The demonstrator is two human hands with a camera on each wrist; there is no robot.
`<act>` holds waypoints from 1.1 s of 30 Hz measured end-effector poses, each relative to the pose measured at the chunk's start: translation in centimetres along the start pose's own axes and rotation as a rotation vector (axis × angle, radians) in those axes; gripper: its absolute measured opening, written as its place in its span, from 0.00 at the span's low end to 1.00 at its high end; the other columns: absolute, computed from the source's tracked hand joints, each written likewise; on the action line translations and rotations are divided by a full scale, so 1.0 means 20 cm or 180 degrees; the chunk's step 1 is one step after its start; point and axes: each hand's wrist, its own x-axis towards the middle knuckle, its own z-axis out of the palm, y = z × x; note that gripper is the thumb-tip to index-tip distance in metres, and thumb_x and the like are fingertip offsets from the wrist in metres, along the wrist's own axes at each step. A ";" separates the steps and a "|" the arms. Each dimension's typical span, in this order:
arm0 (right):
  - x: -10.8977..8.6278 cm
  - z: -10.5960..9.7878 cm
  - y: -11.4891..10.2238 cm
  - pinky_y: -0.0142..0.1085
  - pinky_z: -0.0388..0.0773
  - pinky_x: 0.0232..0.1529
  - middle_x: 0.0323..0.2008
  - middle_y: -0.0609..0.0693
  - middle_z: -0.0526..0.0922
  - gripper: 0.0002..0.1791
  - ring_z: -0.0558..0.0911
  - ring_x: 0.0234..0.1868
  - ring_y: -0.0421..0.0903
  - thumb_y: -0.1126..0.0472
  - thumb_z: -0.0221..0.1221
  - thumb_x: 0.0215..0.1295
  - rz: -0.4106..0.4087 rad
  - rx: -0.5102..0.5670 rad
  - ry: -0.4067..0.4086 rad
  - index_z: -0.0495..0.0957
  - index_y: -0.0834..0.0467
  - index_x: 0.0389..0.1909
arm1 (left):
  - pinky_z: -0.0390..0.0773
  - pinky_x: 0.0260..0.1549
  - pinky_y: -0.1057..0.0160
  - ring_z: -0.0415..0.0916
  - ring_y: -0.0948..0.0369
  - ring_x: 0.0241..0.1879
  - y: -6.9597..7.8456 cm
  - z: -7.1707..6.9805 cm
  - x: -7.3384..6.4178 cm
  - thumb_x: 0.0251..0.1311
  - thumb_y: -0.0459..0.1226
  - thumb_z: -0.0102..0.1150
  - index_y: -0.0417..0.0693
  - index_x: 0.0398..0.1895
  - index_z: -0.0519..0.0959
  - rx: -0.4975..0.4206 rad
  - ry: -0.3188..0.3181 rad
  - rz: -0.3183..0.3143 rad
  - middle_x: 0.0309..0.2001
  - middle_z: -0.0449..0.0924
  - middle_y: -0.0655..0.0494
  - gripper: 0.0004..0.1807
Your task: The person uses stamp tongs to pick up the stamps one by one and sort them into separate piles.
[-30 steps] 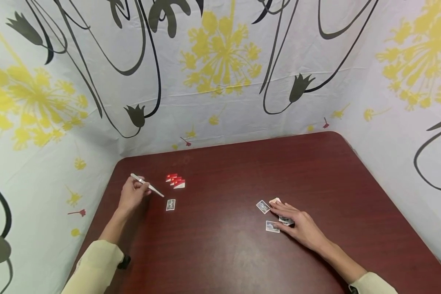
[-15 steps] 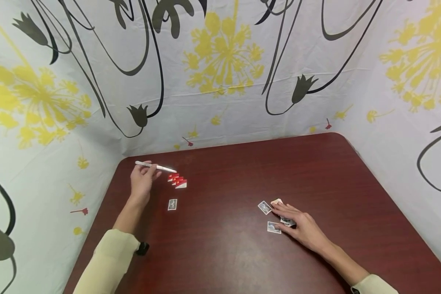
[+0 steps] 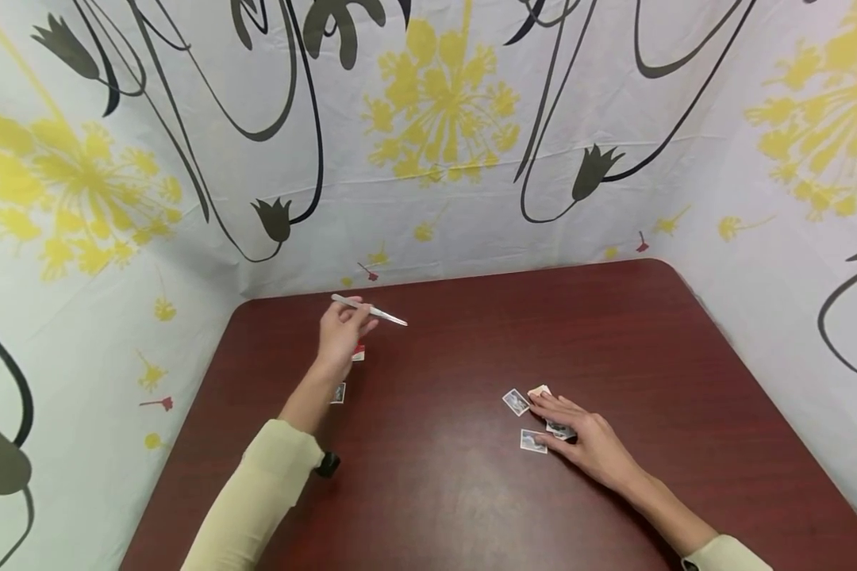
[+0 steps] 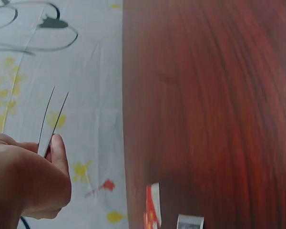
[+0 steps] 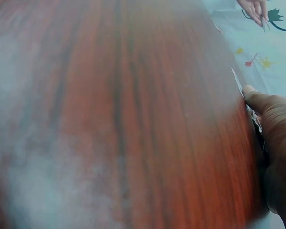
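Observation:
Raised over the table's far left part, my left hand pinches a pair of slim metal tweezers. In the left wrist view the tips of the tweezers stand apart with nothing between them. Below this hand lie red-and-white stamps, mostly covered by it, and a grey stamp. My right hand rests with extended fingers over several stamps. Its thumb touches one grey stamp; another tilted grey stamp lies by the fingertips. A pale stamp and dark ones are partly hidden.
The dark red wooden table has rounded far corners. White cloth printed with yellow and grey flowers hangs along its back and both sides. A black band sits at the left sleeve's cuff.
My left hand has moved right and away from me with the tweezers, from beside the grey stamp to above the red stamps, now covering most of them. The right hand stays in place.

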 end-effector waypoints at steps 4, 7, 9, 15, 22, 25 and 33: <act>0.00 0.01 0.01 0.17 0.56 0.75 0.64 0.57 0.83 0.27 0.79 0.66 0.64 0.61 0.79 0.57 -0.0023 0.0037 0.0005 0.87 0.59 0.59 | 0.91 0.51 0.60 0.85 0.65 0.39 -0.06 0.11 -0.02 0.75 0.25 0.58 0.30 0.60 0.71 0.0001 -0.0168 -0.0137 0.47 0.81 0.43 0.14; 0.01 0.01 0.01 0.17 0.57 0.75 0.64 0.57 0.83 0.27 0.79 0.66 0.64 0.62 0.79 0.57 -0.0027 0.0047 0.0014 0.87 0.59 0.59 | 0.91 0.48 0.62 0.84 0.64 0.39 -0.11 0.18 -0.05 0.75 0.25 0.58 0.29 0.59 0.72 0.0028 -0.0291 -0.0209 0.44 0.81 0.44 0.14; 0.01 0.01 0.01 0.18 0.57 0.75 0.64 0.57 0.83 0.27 0.79 0.66 0.64 0.61 0.79 0.57 -0.0020 0.0044 0.0018 0.87 0.59 0.59 | 0.92 0.48 0.61 0.84 0.64 0.38 -0.14 0.23 -0.07 0.75 0.25 0.59 0.30 0.57 0.73 0.0040 -0.0353 -0.0227 0.41 0.81 0.46 0.12; 0.01 0.01 0.02 0.17 0.57 0.75 0.64 0.57 0.83 0.27 0.79 0.66 0.64 0.61 0.79 0.57 -0.0006 0.0024 0.0026 0.87 0.58 0.59 | 0.92 0.48 0.59 0.85 0.61 0.38 -0.22 0.35 -0.12 0.74 0.25 0.59 0.26 0.58 0.72 0.0094 -0.0543 -0.0305 0.40 0.83 0.45 0.14; 0.01 0.01 0.02 0.16 0.56 0.75 0.65 0.56 0.83 0.27 0.79 0.67 0.64 0.60 0.79 0.58 0.0024 0.0009 0.0009 0.87 0.58 0.59 | 0.92 0.47 0.61 0.85 0.57 0.39 -0.32 0.46 -0.18 0.74 0.25 0.59 0.22 0.63 0.70 0.0172 -0.0714 -0.0469 0.39 0.82 0.46 0.20; 0.01 0.01 0.01 0.17 0.56 0.75 0.65 0.56 0.83 0.27 0.79 0.67 0.64 0.60 0.79 0.58 0.0026 0.0009 -0.0009 0.87 0.58 0.60 | 0.92 0.46 0.62 0.83 0.60 0.37 -0.37 0.49 -0.20 0.73 0.24 0.59 0.22 0.63 0.70 0.0173 -0.0777 -0.0521 0.38 0.81 0.48 0.19; 0.00 0.02 0.01 0.19 0.57 0.76 0.66 0.53 0.82 0.27 0.78 0.68 0.62 0.58 0.78 0.59 0.0054 -0.0010 -0.0019 0.86 0.57 0.61 | 0.92 0.49 0.57 0.83 0.59 0.36 -0.45 0.55 -0.27 0.71 0.22 0.60 0.23 0.60 0.72 0.0246 -0.0923 -0.0590 0.35 0.81 0.50 0.18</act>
